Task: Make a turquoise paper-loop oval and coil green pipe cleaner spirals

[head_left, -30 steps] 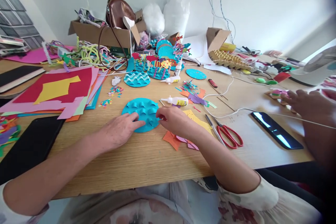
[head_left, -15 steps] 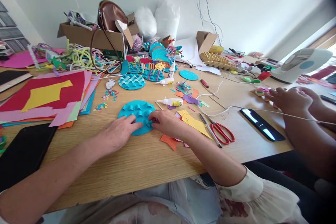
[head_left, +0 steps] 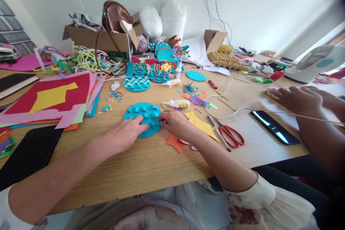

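Observation:
A round blue paper disc [head_left: 147,133] with raised, wavy blue paper strips [head_left: 145,109] lies flat on the table before me. My left hand [head_left: 129,131] rests on its lower left, fingers bent and thumb reaching over the surface. At the right edge, my right hand [head_left: 174,122] has its fingers curled together around the end of a wavy strip; the fingertips are partly hidden. Just behind the disc lies a white glue bottle [head_left: 180,104]. Close to my right hand are yellow paper scraps [head_left: 203,125], an orange piece [head_left: 175,143], a pen [head_left: 219,134] and red-handled scissors [head_left: 233,136].
Stacked coloured paper [head_left: 51,97] and a black phone [head_left: 32,151] lie left. Decorated blue discs [head_left: 137,83] stand behind, near a cardboard box [head_left: 115,41]. A white cable [head_left: 258,110] crosses the right side beside another phone [head_left: 275,127] and another person's hands [head_left: 299,99].
My right hand has shifted slightly outward to the disc's right edge, showing more of the strips. My left hand stays on the disc. The whole view has moved a little.

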